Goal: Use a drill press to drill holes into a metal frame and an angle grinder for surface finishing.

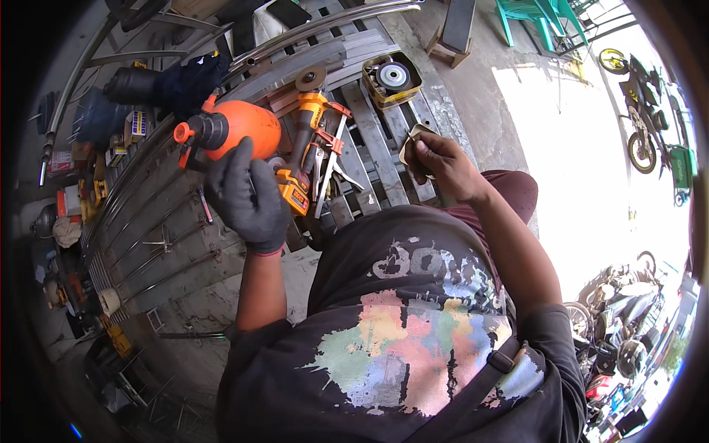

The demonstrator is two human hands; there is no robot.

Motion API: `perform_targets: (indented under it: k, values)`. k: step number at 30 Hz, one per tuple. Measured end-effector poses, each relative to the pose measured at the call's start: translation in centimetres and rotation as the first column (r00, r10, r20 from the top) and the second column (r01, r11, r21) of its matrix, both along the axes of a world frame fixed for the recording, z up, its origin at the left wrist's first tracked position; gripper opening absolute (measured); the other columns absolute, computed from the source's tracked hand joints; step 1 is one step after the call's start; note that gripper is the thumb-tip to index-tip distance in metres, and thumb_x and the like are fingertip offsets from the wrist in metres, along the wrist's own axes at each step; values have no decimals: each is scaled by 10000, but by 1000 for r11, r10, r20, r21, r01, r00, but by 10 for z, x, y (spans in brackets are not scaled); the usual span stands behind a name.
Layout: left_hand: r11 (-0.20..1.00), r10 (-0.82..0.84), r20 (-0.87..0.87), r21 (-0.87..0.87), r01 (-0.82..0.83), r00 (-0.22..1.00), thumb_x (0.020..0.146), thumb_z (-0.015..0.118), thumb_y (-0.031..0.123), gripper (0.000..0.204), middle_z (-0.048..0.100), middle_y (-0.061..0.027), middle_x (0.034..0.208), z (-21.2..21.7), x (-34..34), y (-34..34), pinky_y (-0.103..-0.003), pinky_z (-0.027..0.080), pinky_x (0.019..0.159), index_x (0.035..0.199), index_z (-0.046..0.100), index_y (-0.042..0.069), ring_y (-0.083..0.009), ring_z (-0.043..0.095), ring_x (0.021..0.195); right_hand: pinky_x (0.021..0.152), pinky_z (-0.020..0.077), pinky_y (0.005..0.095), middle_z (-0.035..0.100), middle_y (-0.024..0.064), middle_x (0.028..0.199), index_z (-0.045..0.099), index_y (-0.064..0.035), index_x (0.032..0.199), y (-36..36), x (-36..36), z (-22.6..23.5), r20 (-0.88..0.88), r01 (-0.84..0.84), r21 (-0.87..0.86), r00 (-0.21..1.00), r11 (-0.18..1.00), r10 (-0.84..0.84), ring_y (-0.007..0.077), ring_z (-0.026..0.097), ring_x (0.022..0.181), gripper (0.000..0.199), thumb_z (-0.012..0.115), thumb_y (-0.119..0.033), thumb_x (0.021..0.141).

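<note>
My left hand, in a dark grey glove, curls its fingers against an orange pump spray bottle. The bottle lies tilted over on its side, its black neck and orange nozzle pointing left; my palm and part of the grip are hidden. Bare, my right hand is closed on a small beige folded piece, cloth or paper, I cannot tell which. Between the hands, a yellow and black cordless angle grinder rests on the slatted metal bench. Clamps with orange grips lie beside it.
A yellow-rimmed tin holding grinding discs stands at the bench's far side. Long metal bars lie across the back. A cluttered tool area runs along the left. Motorcycles stand on the right, and a green plastic chair is far off.
</note>
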State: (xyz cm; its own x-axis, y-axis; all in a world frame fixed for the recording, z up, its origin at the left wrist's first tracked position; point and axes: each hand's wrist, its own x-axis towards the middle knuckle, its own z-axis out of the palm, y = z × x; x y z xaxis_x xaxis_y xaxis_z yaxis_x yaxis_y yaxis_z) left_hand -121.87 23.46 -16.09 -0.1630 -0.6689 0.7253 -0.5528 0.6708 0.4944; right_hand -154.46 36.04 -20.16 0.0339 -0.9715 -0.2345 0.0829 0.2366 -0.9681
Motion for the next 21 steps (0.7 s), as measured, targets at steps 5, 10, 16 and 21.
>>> perform_targets:
  k: [5, 10, 16, 21]
  values:
    - [652, -471, -344, 485, 583, 812, 1021, 709, 58, 356, 751, -109, 1211, -1, -61, 45, -369, 562, 919, 1372, 731, 7, -199, 692, 1037, 740, 502, 275, 624, -5, 844, 674, -16, 1058, -18, 45, 28, 189, -178, 38, 967, 983, 168, 76, 578, 769, 371, 475, -287, 1214]
    - [392, -174, -615, 673, 627, 769, 1095, 620, 53, 259, 774, -77, 1170, -20, -41, 63, -315, 565, 929, 1322, 734, 1, -143, 718, 1024, 783, 561, 350, 757, 65, 884, 748, 9, 1005, -40, 85, 31, 22, -384, 51, 923, 922, 383, 136, 679, 798, 398, 563, -299, 1175]
    - [522, 291, -737, 656, 545, 610, 1144, 612, 169, 278, 764, -63, 1023, -37, 18, 64, -350, 628, 825, 1343, 726, 11, -159, 734, 880, 868, 599, 393, 806, 151, 944, 807, -15, 1029, -117, 107, -1, -582, -454, 22, 719, 891, 381, 236, 773, 883, 389, 715, -392, 1047]
    - [382, 531, -720, 673, 633, 446, 1151, 601, 281, 398, 788, -78, 1055, -26, 79, 93, -382, 654, 828, 1454, 672, 33, -205, 778, 884, 988, 583, 431, 815, 191, 1153, 796, -16, 1210, -218, 129, -61, -791, -35, 339, 531, 940, 304, 369, 776, 1116, 830, 700, -776, 891]
